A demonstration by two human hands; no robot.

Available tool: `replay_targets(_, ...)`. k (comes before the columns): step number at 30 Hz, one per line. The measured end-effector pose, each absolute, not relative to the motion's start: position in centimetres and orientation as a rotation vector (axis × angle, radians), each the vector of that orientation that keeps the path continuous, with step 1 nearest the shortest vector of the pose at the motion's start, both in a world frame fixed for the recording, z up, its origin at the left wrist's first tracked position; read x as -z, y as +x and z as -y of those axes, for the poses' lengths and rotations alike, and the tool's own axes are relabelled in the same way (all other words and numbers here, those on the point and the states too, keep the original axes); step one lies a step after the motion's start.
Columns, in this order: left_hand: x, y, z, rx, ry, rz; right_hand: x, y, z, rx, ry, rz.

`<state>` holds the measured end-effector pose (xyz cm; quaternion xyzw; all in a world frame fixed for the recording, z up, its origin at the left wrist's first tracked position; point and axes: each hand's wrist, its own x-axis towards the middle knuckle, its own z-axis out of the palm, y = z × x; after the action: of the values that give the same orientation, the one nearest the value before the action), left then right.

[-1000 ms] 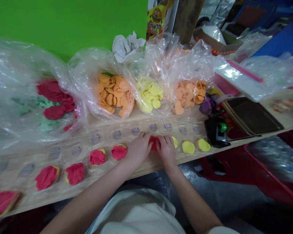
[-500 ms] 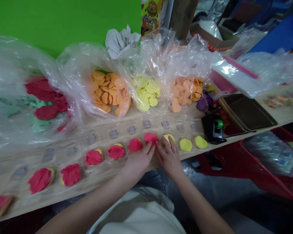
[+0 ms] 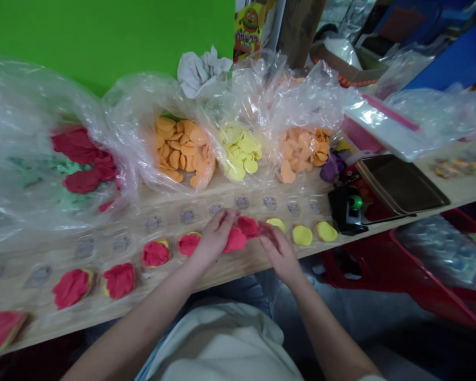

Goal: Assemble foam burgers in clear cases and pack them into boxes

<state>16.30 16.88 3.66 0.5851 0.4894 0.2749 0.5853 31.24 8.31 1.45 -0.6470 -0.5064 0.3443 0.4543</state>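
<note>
My left hand [image 3: 212,238] is curled over a floppy red piece [image 3: 236,241] at the wooden bench's front edge. My right hand [image 3: 280,254] is just to its right; its fingertips are smeared and seem to pinch a second red piece [image 3: 267,230]. Between the hands another red piece [image 3: 248,226] lies on a stack. To the left, a row of stacks topped with red [image 3: 155,253] sits in a clear plastic mould strip [image 3: 150,225]. To the right are three yellow discs [image 3: 301,234] without red tops.
Behind the strip stand clear bags: red and green pieces [image 3: 79,159], orange discs [image 3: 182,151], yellow discs [image 3: 241,151], more orange discs [image 3: 303,151]. A black device with a green knob [image 3: 351,209] and a dark tray [image 3: 404,182] sit at right. A red crate [image 3: 440,264] is below the bench.
Both hands lay open by the red-topped stacks half a second ago. Now the left hand has curled over a red piece and shifted left; the right hand has lifted a red piece.
</note>
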Motion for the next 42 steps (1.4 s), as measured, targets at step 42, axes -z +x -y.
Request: replay_targets(42, 1.1, 20.9, -12.2, -0.380, 3.089, -0.618, 4.9, 38.4, -5.5, 0.346, -1.746, 1.917)
